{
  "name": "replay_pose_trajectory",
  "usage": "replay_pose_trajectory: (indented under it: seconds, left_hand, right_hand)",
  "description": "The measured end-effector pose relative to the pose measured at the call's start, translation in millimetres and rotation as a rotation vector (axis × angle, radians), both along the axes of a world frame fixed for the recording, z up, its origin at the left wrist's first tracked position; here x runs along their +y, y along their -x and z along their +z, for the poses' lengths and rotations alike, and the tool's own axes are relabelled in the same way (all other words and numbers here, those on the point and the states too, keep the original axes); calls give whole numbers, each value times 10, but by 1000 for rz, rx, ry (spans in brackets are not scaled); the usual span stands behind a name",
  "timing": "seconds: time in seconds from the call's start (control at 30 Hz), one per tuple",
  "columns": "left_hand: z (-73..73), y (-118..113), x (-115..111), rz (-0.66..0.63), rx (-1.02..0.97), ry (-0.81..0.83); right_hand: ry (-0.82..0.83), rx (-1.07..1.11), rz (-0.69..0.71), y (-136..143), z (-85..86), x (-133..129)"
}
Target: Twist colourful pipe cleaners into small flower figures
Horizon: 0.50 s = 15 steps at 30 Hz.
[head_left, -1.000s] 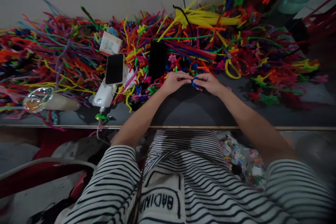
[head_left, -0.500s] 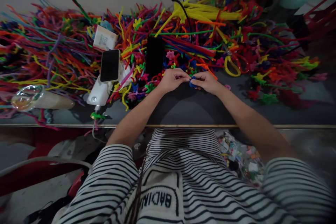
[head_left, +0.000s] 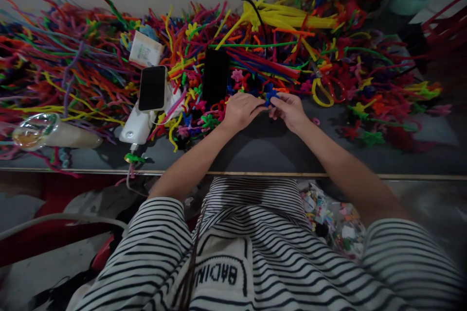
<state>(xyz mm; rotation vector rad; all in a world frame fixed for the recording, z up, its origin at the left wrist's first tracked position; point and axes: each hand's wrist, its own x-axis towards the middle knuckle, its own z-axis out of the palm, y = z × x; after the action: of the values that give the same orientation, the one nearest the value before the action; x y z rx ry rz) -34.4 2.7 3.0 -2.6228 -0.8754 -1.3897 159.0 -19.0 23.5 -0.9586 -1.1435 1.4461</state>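
Observation:
Between my two hands is a small blue pipe-cleaner flower [head_left: 270, 95], held over the near side of the pile. My left hand [head_left: 241, 109] has its fingers pressed together, their tips at the flower's left edge. My right hand [head_left: 290, 111] pinches the flower from the right with thumb and fingers. Just beyond the hands lie bundled red and blue pipe cleaners [head_left: 270, 68] and a pink flower [head_left: 237, 75]. A black phone [head_left: 215, 77] rests left of them. The flower's underside is hidden by my fingers.
Scissors with yellow and red handles [head_left: 323, 91] lie to the right. On the left are a phone [head_left: 152, 88], a white power bank [head_left: 135, 126] with a cable, a small box [head_left: 146, 49] and a tipped cup [head_left: 54, 132]. The table edge [head_left: 270, 173] runs before me.
The blue flower has turned so that its petals show above my fingers. My right hand has rotated and shifted slightly; the left hand's fingers have flattened over its thumb.

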Motion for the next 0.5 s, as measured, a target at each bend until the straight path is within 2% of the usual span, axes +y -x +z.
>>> replay_pose_trajectory:
  seconds: [0.23, 0.5]
  left_hand:
    - [25, -18, -14, -16, -28, -111]
    - [101, -8, -10, -82, -33, -24]
  right_hand:
    - [1, 10, 24, 23, -5, -3]
    - [26, -16, 94, 11, 16, -43]
